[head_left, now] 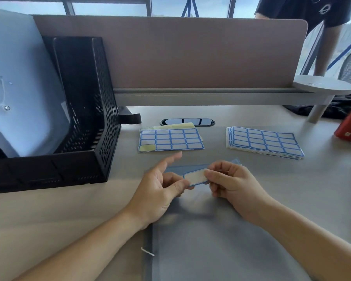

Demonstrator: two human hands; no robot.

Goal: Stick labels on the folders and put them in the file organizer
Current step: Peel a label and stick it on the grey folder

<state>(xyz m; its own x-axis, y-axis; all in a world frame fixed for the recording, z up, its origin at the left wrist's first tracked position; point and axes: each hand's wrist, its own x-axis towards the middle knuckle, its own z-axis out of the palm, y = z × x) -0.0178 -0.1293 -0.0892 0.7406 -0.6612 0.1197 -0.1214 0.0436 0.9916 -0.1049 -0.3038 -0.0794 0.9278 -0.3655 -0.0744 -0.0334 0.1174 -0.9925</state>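
Observation:
A white label with a blue border (pixel 195 177) is held between both hands above a translucent grey-blue folder (pixel 201 244) lying flat on the desk in front of me. My left hand (pixel 160 187) pinches the label's left end with thumb and finger, its index finger pointing up. My right hand (pixel 229 182) pinches the right end. A black mesh file organizer (pixel 89 110) stands at the left with a pale folder (pixel 22 88) leaning inside it. A label sheet with one label gone (pixel 170 138) lies beyond the hands.
A stack of full label sheets (pixel 265 141) lies to the right. A brown desk divider (pixel 190 51) runs along the back, with a white round stand (pixel 324 88) at its right end. A red packet (pixel 350 126) is at the far right. A person (pixel 320 27) stands behind the divider.

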